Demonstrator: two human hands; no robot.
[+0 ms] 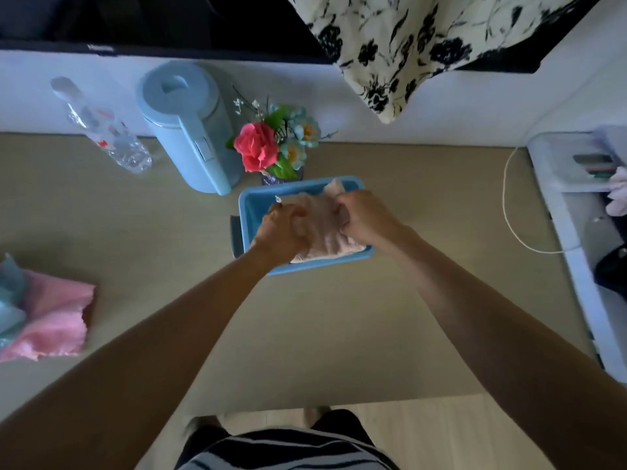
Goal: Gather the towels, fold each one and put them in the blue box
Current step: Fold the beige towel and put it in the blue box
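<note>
While gripping towel in box, left hand curled round it, right hand likewise, pink towel far left.

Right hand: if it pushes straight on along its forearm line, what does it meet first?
The right hand, gripping the towel, would probably meet the far wall of the blue box first; the flowers stand just behind. Depth is unclear.

The box is bright blue and the peach towel a washed-out pinkish peach. The pink towel is stronger, the teal towel pale. The kettle is powder blue, the rose coral red, the cloth cream with black flowers, the shirt dark-and-white striped, and the table tan.
</note>
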